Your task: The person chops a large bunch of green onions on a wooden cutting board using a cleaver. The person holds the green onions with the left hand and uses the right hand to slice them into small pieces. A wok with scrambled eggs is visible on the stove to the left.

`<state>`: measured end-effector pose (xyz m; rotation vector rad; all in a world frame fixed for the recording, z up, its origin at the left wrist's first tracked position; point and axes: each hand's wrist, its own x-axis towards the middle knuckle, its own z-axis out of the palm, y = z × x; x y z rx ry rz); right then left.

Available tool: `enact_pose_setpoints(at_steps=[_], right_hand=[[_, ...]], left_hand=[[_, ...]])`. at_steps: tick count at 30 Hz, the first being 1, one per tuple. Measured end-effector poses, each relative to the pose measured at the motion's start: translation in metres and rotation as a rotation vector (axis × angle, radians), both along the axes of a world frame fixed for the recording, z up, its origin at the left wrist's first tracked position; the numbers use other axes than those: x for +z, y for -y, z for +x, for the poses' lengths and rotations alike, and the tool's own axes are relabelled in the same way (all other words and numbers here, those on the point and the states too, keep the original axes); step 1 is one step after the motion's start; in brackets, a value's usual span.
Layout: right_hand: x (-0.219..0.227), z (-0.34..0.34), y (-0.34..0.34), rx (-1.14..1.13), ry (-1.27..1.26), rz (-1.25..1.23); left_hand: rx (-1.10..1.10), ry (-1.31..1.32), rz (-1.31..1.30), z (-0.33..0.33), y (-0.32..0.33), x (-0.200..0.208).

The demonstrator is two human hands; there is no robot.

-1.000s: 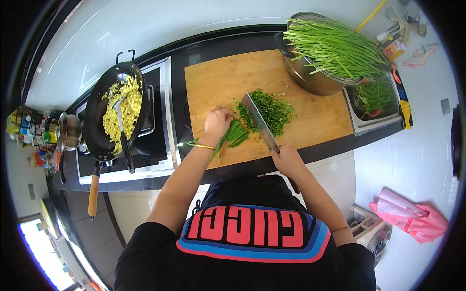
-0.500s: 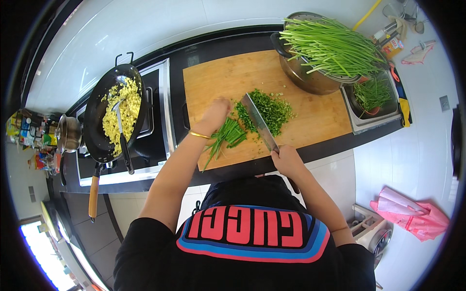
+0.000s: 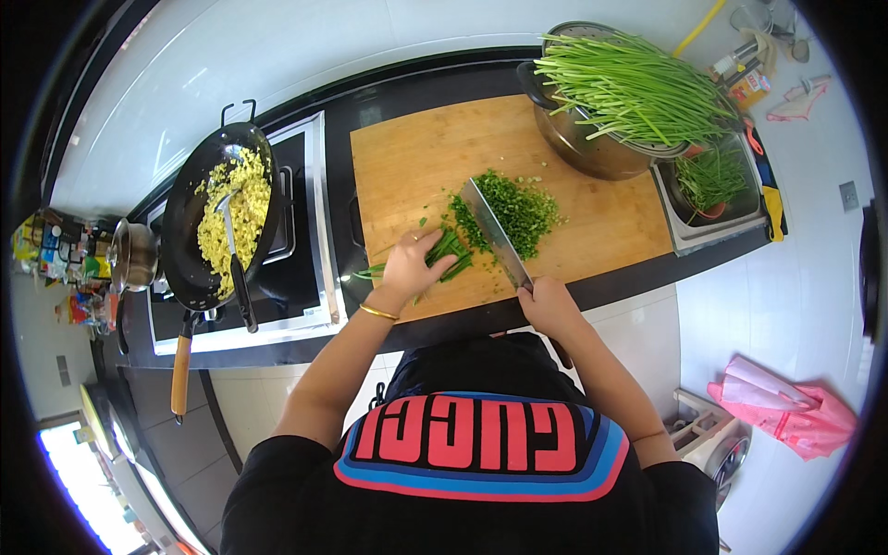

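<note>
The person's right hand is closed around the handle of a kitchen cleaver, whose broad blade points away from the body, slanting to the left, among the finely chopped chives. The larger part of this dark green heap lies right of the blade, a smaller part left of it. Whether the cutting edge touches the wooden cutting board cannot be told.

The left hand lies low over a short bundle of cut chive stalks, its thumb and fingers spread apart; how firmly it presses them does not show. Stalk ends stick out past the hand on both sides, and a gold bracelet circles the wrist.

The board lies on a black desk. At its far right corner stands a steel pot, with a large pile of long whole chives on top. Just beside it, a sink holds more greens.

To the left, a black wok sits on the gas stove, holding crumbled yellow egg and a spatula. A lidded saucepan stands left of the wok.
</note>
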<state>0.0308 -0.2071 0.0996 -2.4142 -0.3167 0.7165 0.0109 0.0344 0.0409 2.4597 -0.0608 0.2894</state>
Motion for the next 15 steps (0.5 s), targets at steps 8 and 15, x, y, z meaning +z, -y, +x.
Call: enact_pose_setpoints(at_steps=[8,15], right_hand=[[-0.001,-0.001,-0.004,0.030,-0.006,-0.024],[-0.001,-0.002,-0.007,0.035,-0.020,-0.031]], left_hand=[[-0.030,0.106,0.182,-0.015,0.020,-0.014],[-0.147,0.239,0.248,-0.018,0.015,-0.021]])
